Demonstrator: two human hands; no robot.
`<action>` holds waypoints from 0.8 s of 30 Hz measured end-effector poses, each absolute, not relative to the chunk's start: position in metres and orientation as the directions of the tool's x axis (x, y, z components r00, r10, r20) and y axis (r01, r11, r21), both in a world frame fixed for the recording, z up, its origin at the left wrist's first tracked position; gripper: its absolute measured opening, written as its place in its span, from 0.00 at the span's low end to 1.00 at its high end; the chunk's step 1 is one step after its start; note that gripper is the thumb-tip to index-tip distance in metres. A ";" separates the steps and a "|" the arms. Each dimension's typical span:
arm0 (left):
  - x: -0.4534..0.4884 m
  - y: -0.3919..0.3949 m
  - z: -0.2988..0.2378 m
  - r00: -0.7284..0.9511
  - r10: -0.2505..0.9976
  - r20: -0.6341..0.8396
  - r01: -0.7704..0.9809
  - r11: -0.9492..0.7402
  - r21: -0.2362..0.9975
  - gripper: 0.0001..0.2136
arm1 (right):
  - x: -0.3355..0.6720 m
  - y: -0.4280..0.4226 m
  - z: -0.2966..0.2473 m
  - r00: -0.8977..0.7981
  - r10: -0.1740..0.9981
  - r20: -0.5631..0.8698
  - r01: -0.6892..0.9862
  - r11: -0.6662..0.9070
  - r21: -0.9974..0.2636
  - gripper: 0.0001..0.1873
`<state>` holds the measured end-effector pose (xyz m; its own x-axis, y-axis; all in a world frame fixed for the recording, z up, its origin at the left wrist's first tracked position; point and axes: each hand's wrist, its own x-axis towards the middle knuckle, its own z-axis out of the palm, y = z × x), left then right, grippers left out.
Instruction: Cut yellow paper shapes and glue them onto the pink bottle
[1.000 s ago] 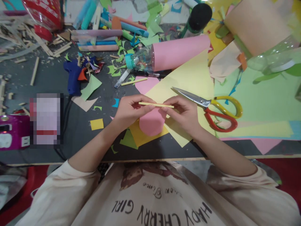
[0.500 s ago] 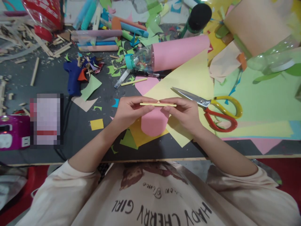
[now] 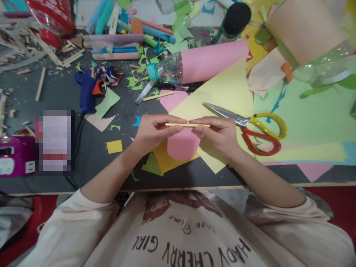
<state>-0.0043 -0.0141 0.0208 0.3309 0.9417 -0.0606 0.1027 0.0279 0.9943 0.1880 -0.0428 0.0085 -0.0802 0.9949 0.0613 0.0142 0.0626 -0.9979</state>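
A thin rolled strip of yellow paper [image 3: 188, 125] runs level between my two hands. My left hand [image 3: 151, 129] pinches its left part between thumb and fingers. On the other side my right hand [image 3: 219, 133] grips the right part the same way. Below the roll, a pink paper piece with a rounded end [image 3: 184, 144] lies over a yellow-orange sheet [image 3: 161, 157]. Scissors with yellow and red handles [image 3: 244, 122] rest just right of my right hand, on a pale yellow sheet [image 3: 222, 92].
A pink-wrapped plastic bottle [image 3: 214, 63] lies beyond my hands. At the left are a blue glue gun [image 3: 86, 91], its cord and a purple power box [image 3: 16, 155]. Green sheets [image 3: 311, 122] cover the right side. Paper scraps, sticks and rolled paper tubes [image 3: 116, 39] crowd the back.
The roll has turned slightly between my fingers; the pink strip seen along it earlier is out of sight. Both hands stay in nearly the same place.
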 end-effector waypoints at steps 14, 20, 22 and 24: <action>-0.003 -0.015 0.020 0.303 0.951 -0.062 0.092 0.036 0.995 0.13 | 0.189 -0.043 0.010 -0.057 0.995 0.079 0.087 0.083 -0.993 0.07; -0.004 -0.015 0.018 0.297 0.952 -0.072 0.104 0.042 0.994 0.14 | 0.188 -0.041 0.011 -0.017 0.999 0.051 0.089 0.052 -0.995 0.09; -0.005 -0.015 0.018 0.291 0.953 -0.079 0.112 0.049 0.993 0.13 | 0.188 -0.042 0.011 -0.020 0.999 0.048 0.088 0.049 -0.995 0.10; -0.005 -0.015 0.018 0.286 0.955 -0.085 0.108 0.056 0.993 0.13 | 0.188 -0.042 0.011 -0.024 0.999 0.045 0.090 0.047 -0.995 0.12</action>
<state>-0.0049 -0.0151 0.0182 0.2857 0.9546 -0.0850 0.1084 0.0560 0.9925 0.1882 -0.0416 0.0106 -0.0244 0.9987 0.0445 0.0899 0.0466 -0.9949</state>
